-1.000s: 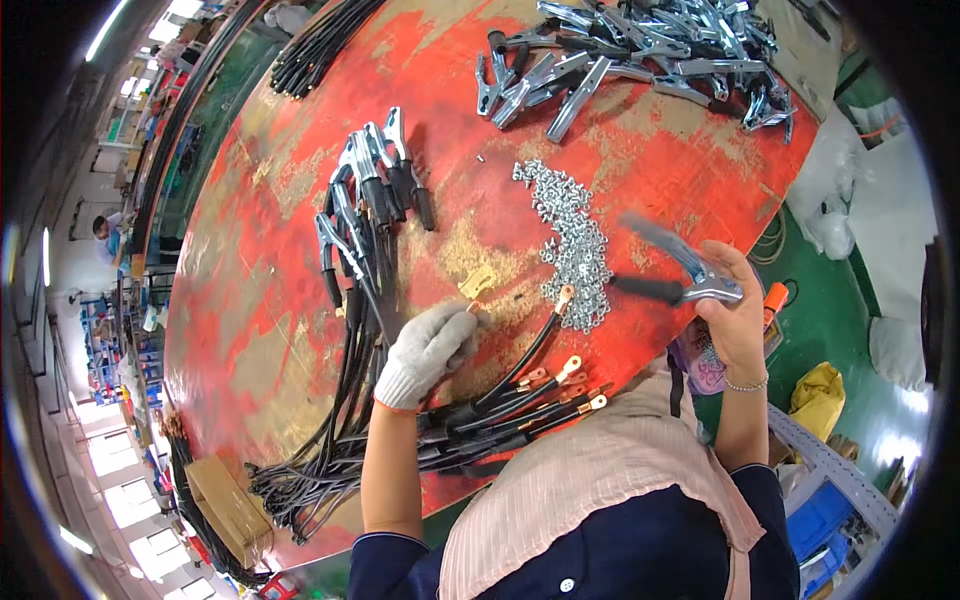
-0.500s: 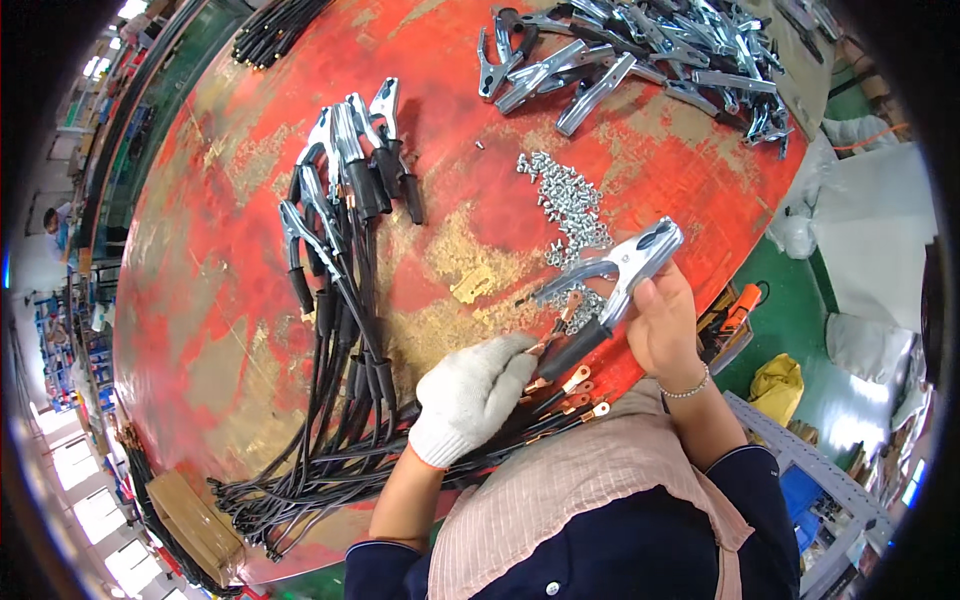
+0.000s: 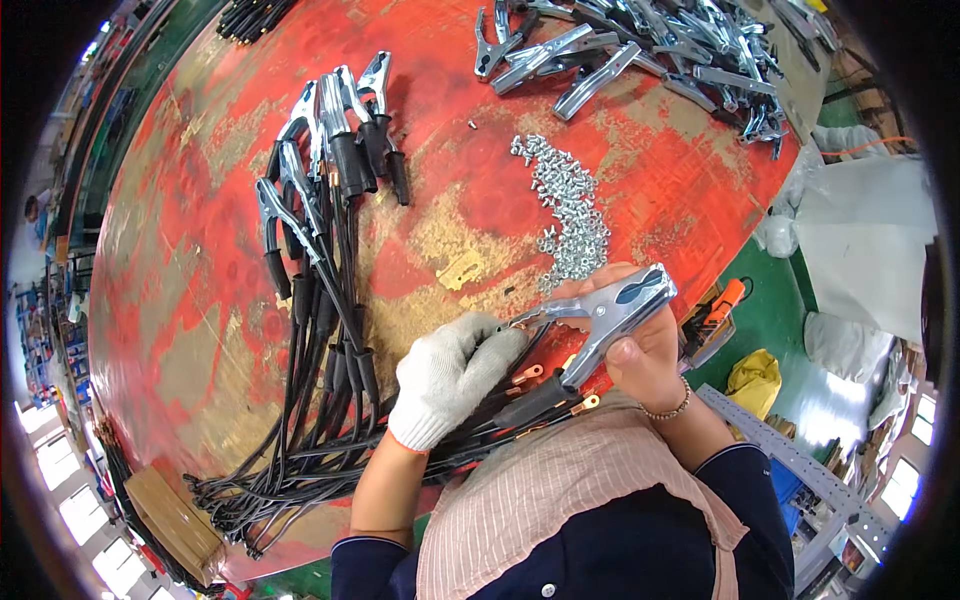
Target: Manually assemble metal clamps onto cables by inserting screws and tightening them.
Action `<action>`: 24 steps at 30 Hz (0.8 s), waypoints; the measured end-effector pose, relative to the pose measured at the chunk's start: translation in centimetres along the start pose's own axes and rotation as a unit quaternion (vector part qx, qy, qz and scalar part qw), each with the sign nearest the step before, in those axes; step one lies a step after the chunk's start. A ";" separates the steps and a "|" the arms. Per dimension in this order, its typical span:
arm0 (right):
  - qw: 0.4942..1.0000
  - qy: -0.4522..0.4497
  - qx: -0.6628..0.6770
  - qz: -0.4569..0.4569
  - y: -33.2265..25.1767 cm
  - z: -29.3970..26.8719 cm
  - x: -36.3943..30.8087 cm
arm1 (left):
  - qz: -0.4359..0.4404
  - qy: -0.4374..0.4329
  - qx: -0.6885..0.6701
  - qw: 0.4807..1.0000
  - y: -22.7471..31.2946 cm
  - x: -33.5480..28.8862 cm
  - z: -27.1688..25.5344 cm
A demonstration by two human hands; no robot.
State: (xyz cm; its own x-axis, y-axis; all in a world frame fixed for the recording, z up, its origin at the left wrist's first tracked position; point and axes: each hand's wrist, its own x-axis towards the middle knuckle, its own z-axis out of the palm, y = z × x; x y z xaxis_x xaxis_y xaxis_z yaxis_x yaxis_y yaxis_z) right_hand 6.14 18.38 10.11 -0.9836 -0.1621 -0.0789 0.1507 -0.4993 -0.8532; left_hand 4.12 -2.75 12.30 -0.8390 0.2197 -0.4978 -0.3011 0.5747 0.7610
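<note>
My right hand [image 3: 650,350], bare with a bead bracelet at the wrist, is closed around a silver spring clamp [image 3: 612,312] with one black-sleeved handle pointing down toward my apron. My left hand [image 3: 445,375], in a white knitted glove, pinches a black cable whose copper end just shows at the fingertips. The clamp's slimmer bare handle end meets those gloved fingertips; whether the cable end sits inside it is hidden. Below the hands lie more black cables [image 3: 400,450] with copper ring lugs [image 3: 527,374].
Small silver screws [image 3: 570,205] lie scattered beyond my hands on the worn red table [image 3: 420,110]. Several clamps fitted to cables [image 3: 330,150] lie at left. Loose metal clamps [image 3: 660,60] are heaped at far right. A cardboard piece [image 3: 170,525] stands near the left edge.
The clamp has come lower and its bare handle end now meets the gloved fingertips. My right fingers have reached further around it. The view has shifted slightly.
</note>
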 end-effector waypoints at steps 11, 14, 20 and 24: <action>1.000 0.002 0.018 0.005 0.3 -0.2 -0.2 | -0.015 0.020 0.014 1.000 0.6 -0.1 0.4; 1.000 0.005 0.022 0.008 0.3 -0.3 -0.2 | -0.007 0.025 0.015 1.000 0.5 -0.1 0.5; 0.999 0.009 0.038 0.024 -0.2 0.1 -0.4 | -0.001 0.030 0.025 0.999 0.2 -0.1 0.7; 0.999 -0.004 0.045 0.001 -0.3 0.2 -0.6 | 0.017 0.045 0.016 0.999 0.0 -0.4 0.9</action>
State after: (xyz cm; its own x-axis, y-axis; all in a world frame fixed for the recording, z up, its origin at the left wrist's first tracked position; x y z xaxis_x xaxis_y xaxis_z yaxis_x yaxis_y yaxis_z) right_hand 6.71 18.46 10.56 -0.9824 -0.1699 -0.0771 0.1622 -0.5733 -0.8031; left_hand 4.92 -2.15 12.10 -0.8863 0.1689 -0.4313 -0.2584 0.5925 0.7630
